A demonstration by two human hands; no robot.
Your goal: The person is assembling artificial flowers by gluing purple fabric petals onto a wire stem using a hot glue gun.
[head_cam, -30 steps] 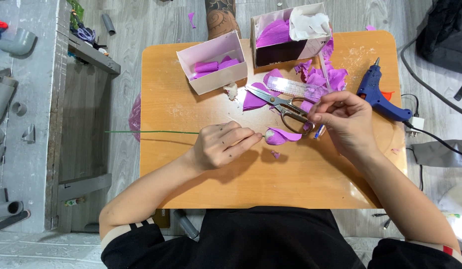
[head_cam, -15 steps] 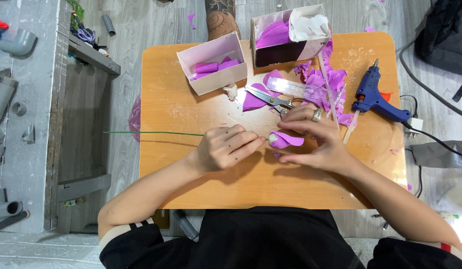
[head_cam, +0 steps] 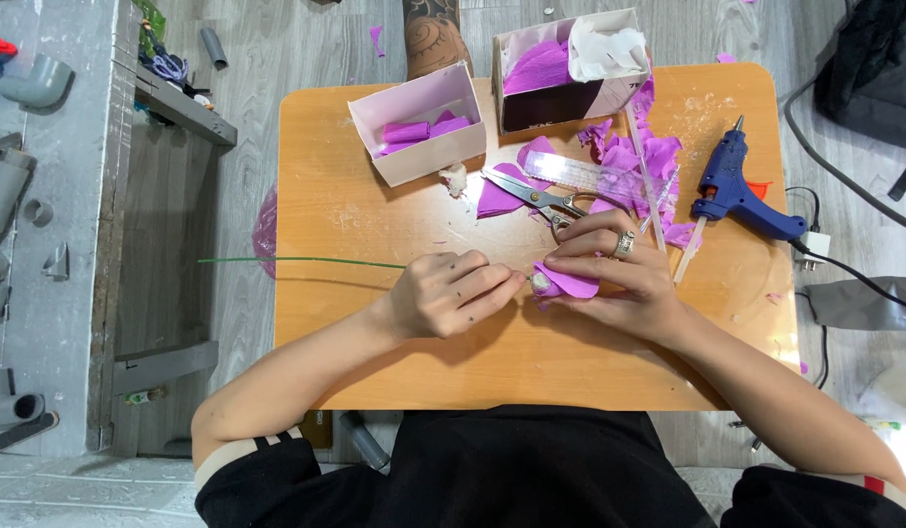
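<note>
Two bare hands, fingertips meeting over mid-table.
Left hand (head_cam: 443, 293): palm down, knuckles up, fingers loosely curled, index and thumb pinched and pointing right. Right hand (head_cam: 619, 279): palm down, fingers extended leftward and closed together, ring on one finger. Both forearms angle in from the lower corners.

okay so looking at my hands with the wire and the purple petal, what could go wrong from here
1. The green wire sticks out well past the table's left edge, so a bump could twist it in the left hand.
2. The right hand presses the petal flat; thin paper may tear.
3. The scissors lie just behind that hand, with the glue gun nearby.
</note>
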